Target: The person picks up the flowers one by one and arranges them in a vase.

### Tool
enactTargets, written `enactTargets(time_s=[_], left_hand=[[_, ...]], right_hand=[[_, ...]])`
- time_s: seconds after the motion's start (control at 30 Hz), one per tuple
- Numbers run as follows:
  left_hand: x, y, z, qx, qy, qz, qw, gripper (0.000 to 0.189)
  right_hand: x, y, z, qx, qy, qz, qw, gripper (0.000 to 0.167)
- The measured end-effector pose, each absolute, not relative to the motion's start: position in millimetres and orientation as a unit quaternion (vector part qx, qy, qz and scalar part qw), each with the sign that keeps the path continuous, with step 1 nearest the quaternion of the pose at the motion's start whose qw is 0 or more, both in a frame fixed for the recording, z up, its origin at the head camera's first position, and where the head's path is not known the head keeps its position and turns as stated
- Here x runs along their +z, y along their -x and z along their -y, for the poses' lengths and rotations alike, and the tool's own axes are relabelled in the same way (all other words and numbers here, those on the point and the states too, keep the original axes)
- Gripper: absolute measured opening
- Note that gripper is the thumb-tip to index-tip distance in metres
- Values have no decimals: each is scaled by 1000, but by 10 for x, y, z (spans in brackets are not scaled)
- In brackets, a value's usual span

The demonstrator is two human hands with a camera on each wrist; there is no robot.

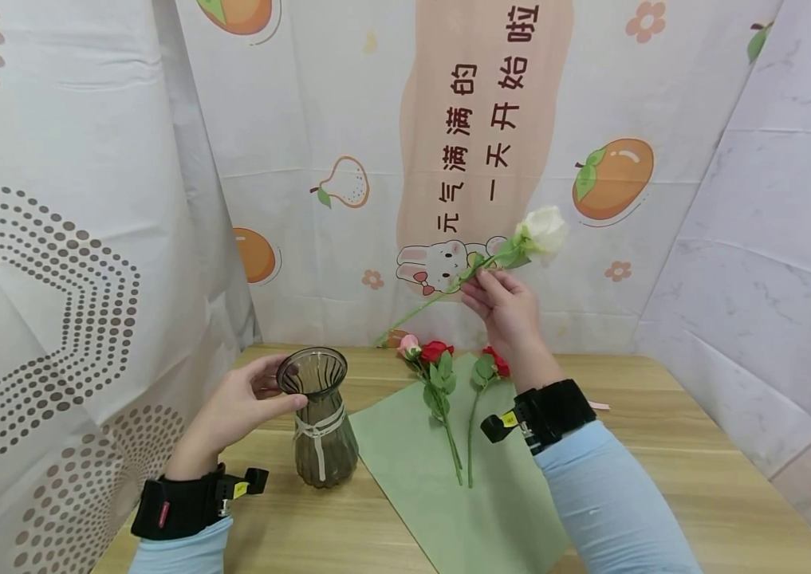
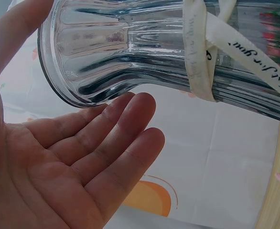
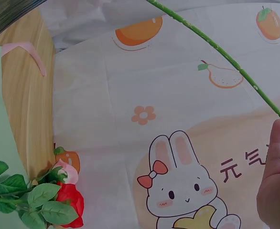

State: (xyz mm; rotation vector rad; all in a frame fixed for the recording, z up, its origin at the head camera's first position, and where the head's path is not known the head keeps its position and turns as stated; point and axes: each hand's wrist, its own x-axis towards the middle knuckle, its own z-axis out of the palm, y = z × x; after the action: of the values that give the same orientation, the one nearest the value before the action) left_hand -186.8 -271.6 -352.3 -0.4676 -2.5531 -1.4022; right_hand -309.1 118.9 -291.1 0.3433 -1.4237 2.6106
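A grey ribbed glass vase [image 1: 328,456] stands upright on the table, a pale printed ribbon [image 2: 199,52] tied about its neck. My left hand [image 1: 243,406] holds the vase at its flared rim, thumb on the near side and the other fingers extended along the far side. Raised above the table, my right hand [image 1: 509,311] pinches the stem of a white rose [image 1: 544,231] just below its leaves. The bloom points up and right; its bare green stem [image 3: 216,47] slants down toward the left. Only part of the right hand shows in the right wrist view.
On a green paper sheet [image 1: 520,478] lie a red rose [image 1: 437,351] and a pink rose [image 1: 408,344] close together, with another red rose [image 1: 497,363] to their right. A pink strip [image 1: 599,406] lies at the right. Printed cloth [image 1: 348,96] hangs behind the table.
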Motion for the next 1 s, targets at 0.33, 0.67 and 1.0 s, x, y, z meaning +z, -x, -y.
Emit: enactTargets(time_s=[0.33,0.67,1.0], left_hand=[[-3530,1868,2718,-475,162,860,96,71],[-3525,1868,2713,-470,159,863,98,71],[-3528,1871,2717,-471,162,862,97,71]], right_hand=[[-2832,3032,-1090,869,-131,471,71,6],[-2810,3021,-989,872,-149,463,62,10],[-2792,3002,-855,870,-154,465,52,6]])
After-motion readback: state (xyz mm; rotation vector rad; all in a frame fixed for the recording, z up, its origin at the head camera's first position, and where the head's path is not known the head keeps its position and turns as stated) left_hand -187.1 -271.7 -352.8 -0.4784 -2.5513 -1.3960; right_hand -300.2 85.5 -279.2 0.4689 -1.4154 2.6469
